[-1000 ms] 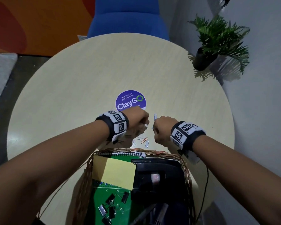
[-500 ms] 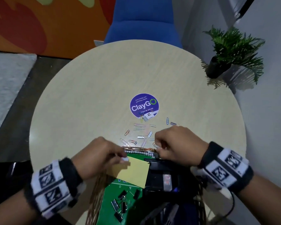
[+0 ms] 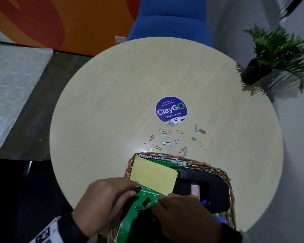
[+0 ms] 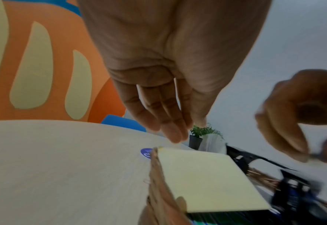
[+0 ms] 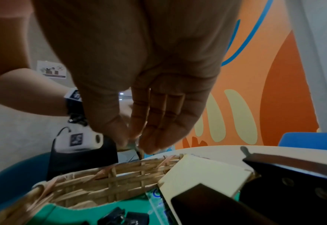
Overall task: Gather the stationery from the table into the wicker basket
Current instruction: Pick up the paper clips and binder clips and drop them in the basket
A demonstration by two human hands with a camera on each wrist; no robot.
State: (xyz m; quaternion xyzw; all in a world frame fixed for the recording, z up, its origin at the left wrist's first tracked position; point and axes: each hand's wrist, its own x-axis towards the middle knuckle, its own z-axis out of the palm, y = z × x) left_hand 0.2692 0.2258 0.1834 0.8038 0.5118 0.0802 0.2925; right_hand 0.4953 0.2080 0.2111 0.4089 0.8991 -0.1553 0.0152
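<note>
The wicker basket (image 3: 225, 175) stands at the table's near edge. It holds a green spiral notebook (image 3: 130, 223), a yellow sticky pad (image 3: 154, 176), a black punch (image 3: 205, 190) and black binder clips (image 3: 146, 202). Both hands hover over the basket. My left hand (image 3: 130, 190) is over its left rim, fingers straight and empty in the left wrist view (image 4: 177, 134). My right hand (image 3: 158, 204) pinches a small grey piece (image 4: 312, 155), a clip or staple strip, between thumb and fingers (image 5: 149, 141). Several coloured paper clips (image 3: 165, 132) and staple strips (image 3: 166, 143) lie on the table just beyond the basket.
The round pale table (image 3: 112, 102) carries a purple ClayGo sticker (image 3: 171, 109) at its middle. A blue chair (image 3: 170, 18) stands behind it, and a potted plant (image 3: 270, 55) sits off its right side. The orange wall is at the back left.
Both hands have drawn back from the pile of clips to over the basket. The left hand's fingers have gone from curled to straight. The loose clips on the table now show.
</note>
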